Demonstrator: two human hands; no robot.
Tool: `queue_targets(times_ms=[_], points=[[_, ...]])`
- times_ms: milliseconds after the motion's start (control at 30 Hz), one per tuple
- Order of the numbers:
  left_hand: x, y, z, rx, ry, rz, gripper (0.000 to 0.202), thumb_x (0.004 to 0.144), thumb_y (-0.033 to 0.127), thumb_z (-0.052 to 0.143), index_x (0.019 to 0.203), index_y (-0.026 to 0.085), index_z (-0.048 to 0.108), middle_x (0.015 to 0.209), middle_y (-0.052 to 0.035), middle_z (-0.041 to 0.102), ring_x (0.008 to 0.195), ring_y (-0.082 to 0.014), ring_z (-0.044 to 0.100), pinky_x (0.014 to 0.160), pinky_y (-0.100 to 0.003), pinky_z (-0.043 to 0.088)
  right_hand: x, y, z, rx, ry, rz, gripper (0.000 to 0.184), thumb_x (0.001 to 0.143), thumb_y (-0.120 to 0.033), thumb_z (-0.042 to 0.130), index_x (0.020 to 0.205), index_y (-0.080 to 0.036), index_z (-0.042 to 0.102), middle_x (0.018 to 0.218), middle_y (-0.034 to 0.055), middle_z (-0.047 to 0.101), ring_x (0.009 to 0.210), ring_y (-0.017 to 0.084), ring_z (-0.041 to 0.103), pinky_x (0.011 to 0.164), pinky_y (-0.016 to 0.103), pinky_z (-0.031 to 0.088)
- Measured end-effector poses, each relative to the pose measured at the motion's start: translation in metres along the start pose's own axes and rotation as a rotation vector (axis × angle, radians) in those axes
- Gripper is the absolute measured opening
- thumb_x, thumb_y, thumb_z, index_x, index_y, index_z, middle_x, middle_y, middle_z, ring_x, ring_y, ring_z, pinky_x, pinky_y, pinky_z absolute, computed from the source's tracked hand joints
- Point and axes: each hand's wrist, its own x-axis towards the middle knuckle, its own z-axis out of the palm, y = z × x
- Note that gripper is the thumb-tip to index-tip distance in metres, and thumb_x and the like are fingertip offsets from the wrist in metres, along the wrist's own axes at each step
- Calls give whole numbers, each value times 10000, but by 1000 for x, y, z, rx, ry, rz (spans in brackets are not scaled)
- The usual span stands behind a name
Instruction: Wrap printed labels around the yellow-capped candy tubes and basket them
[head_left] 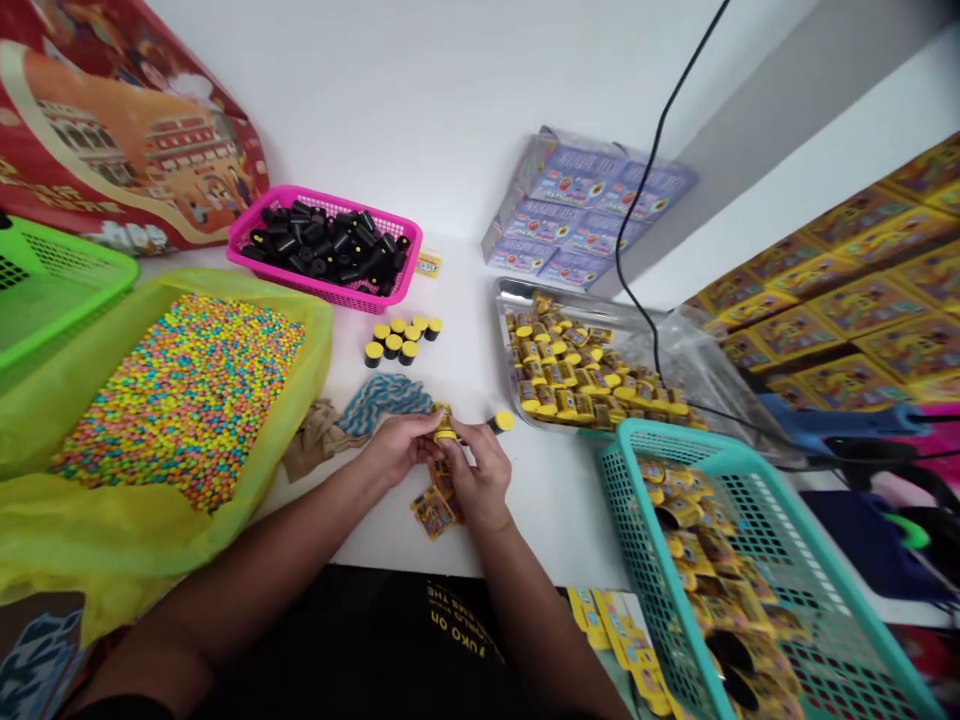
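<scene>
My left hand (401,448) and my right hand (480,472) meet over the white table, both pinching a small yellow-capped tube (445,430). Its lower part is hidden by my fingers. Just below my right hand lie several yellow printed paper wrappers (433,510). Beyond my right fingertips, a black tube with a yellow cap (502,422) lies on its side. Several more yellow-capped black tubes (397,340) stand upright in a cluster ahead of my hands. A twisted blue-and-white cloth (382,400) and a brown cloth (311,440) lie next to my left hand.
A pink basket (330,205) holds black tubes. A yellow-green bag (300,340) holds coloured candy, with a green basket (67,270) beyond it. To the right, a metal tray (501,300) and a teal basket (645,432) hold yellow-wrapped tubes. A black cable (637,220) hangs down.
</scene>
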Motion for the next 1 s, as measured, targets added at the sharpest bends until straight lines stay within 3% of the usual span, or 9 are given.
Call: queue_targets(times_ms=[200,367,500,767,1000], points=[[-2,-5,-1,-5,-67,3,216,796,288,713,721,91,670,611,-62,664,468,-109,605,424,-175,407,-1,5,-2,-92,-9,-114,199,892,-177,606,1064,-228,693,746,36,636,688,166,578,638,322,523],[-3,-5,2,34,-54,35,317,808,385,698,707,85,669,564,-60,635,444,-110,573,432,-195,403,-1,4,-3,-129,-38,-126,226,879,-183,633,1100,-217,671,808,48,649,738,171,584,674,328,529],[-4,-3,4,-7,-25,65,258,767,342,747,753,92,683,608,-47,645,484,-97,571,467,-195,412,0,0,-2,-88,-3,-61,259,889,-214,630,1147,-217,651,872,59,666,775,175,610,688,329,548],[-5,-5,6,-7,89,103,259,722,295,787,708,127,591,573,-24,626,469,-111,577,455,-200,402,0,1,1,-29,-3,-97,167,894,-182,603,1020,-227,703,757,33,658,688,164,599,624,324,534],[-7,-7,5,20,29,90,257,709,259,796,721,123,578,589,-38,641,469,-121,593,439,-197,401,-3,4,-3,-131,5,-225,195,893,-121,551,977,-233,687,717,27,639,667,164,574,626,326,511]])
